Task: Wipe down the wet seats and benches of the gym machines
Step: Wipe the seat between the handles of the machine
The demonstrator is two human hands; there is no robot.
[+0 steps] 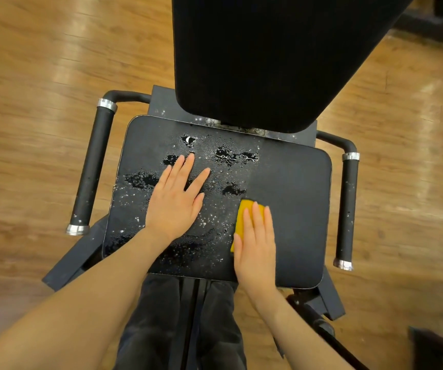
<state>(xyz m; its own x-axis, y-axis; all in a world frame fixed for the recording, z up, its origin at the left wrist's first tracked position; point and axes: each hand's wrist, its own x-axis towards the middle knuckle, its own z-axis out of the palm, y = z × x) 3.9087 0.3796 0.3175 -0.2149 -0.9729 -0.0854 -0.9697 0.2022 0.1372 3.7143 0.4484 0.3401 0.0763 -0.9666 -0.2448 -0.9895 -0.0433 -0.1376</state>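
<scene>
While the right hand (255,244) lies flat with straight fingers on the yellow rectangular sponge (244,217), pressing it onto the black padded vinyl seat (289,198), the left hand (177,198) rests open and spread on the same pad, palm down among the water, most likely to brace the person's weight and steady the lean over the machine. Neither hand curls round anything: the sponge is pinned under the fingers rather than gripped, which suits a sliding wipe. It sits at the boundary between dry and wet: the pad to the right of the right hand looks matt and dry, while puddles and beads of water (233,156) lie ahead of and around the left hand and between the two hands, so the sponge seems placed to work leftward into what remains. By that reading roughly half of this seat is wiped. The black upright backrest pad (268,54) stands beyond both hands, tilted away. Counting: one sponge, one seat, one backrest, two hands, and two black foam-covered side handles with silver end rings, one (92,166) outside the left hand and one (348,209) outside the right. All of it stands on a glossy wood-plank floor (41,76).
</scene>
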